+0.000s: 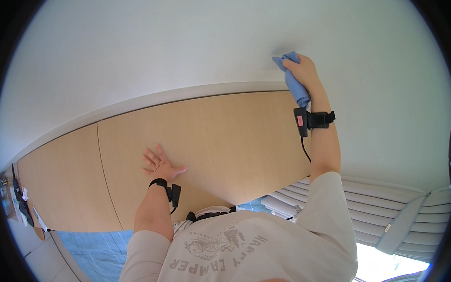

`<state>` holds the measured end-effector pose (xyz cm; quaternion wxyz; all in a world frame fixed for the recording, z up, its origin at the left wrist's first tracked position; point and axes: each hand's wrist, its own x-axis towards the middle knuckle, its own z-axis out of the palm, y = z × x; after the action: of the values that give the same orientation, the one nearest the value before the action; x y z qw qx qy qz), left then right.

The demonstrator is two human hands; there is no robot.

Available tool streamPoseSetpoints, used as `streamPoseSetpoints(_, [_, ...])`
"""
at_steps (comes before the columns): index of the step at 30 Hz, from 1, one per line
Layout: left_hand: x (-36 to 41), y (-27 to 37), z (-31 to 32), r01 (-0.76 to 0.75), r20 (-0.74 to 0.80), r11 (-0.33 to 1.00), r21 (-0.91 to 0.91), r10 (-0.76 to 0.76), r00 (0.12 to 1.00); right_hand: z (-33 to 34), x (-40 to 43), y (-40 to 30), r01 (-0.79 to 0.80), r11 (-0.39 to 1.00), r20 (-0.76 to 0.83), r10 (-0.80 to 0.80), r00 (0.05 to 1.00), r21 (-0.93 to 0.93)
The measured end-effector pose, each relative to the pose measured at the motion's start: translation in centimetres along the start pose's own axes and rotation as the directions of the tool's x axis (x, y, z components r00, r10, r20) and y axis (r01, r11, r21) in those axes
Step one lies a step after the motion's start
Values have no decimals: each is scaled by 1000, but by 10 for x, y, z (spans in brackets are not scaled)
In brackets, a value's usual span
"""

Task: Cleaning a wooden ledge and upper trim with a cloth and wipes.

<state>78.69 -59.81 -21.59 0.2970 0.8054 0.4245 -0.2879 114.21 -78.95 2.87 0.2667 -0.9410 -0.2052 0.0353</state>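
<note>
My right hand [305, 71] grips a bunched blue cloth [297, 85] with the thumb over it. The cloth's upper end is at a smooth white surface [199, 43], over a small shadowed patch with tiny specks. Its rolled tail hangs along the wrist. Lower and to the left, my left hand [163, 168] holds nothing. Its fingers are spread over a light wood-grain panel [225, 141], and the palm appears to rest on it. Each wrist carries a black strapped device; the right one [300, 122] has a cable.
A thin seam divides the wood panel at left, and a pale trim strip [167, 96] borders its upper edge. Pleated grey fabric blinds [387, 210] hang at right above a bright window [385, 264]. Blue bedding [95, 248] and pale floor tiles [48, 259] lie lower left.
</note>
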Motion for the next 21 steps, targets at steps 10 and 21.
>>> streamPoseSetpoints(10, [3,-2,-1,12,8,1000,3,-12,1000,4,3,15,-34,999,-52,36,998,33])
streamPoseSetpoints(21, [-1,0,1,15,-7,1000,1,-15,1000,-4,13,3,-52,993,-18,51,999,-102])
